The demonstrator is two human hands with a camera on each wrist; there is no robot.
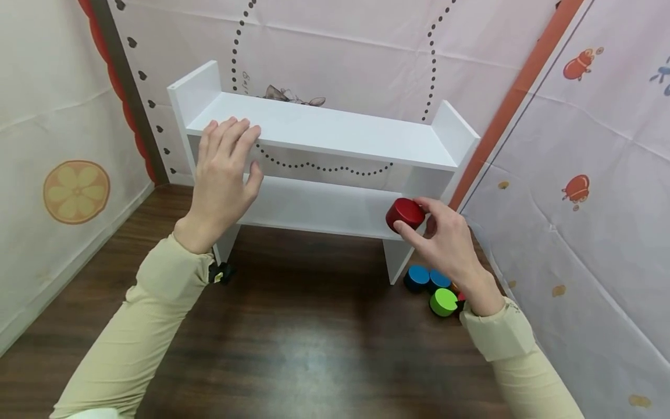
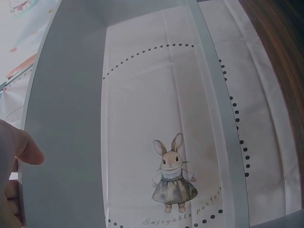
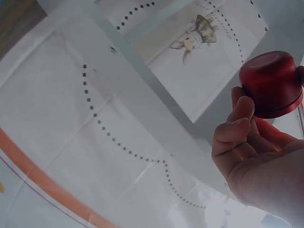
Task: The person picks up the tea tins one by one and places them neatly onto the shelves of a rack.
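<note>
A white two-tier shelf (image 1: 335, 129) stands ahead in the head view. My right hand (image 1: 451, 241) pinches a small red round tin (image 1: 405, 214) between thumb and fingers, in front of the right end of the lower board (image 1: 324, 203). The right wrist view shows this red tin (image 3: 270, 88) from another side, with fingers on both its sides. My left hand (image 1: 222, 180) is at the upper board's left front edge, fingers extended and holding nothing. In the left wrist view, its thumb (image 2: 28, 148) shows beside the board; whether the fingers touch it I cannot tell.
On the dark wooden floor (image 1: 309, 349), right of the shelf, sit blue tins (image 1: 417, 277) and a green tin (image 1: 444, 302); red and orange ones are partly hidden by my right hand. A small black object (image 1: 222, 272) lies near the left shelf leg. Printed cloth surrounds the shelf.
</note>
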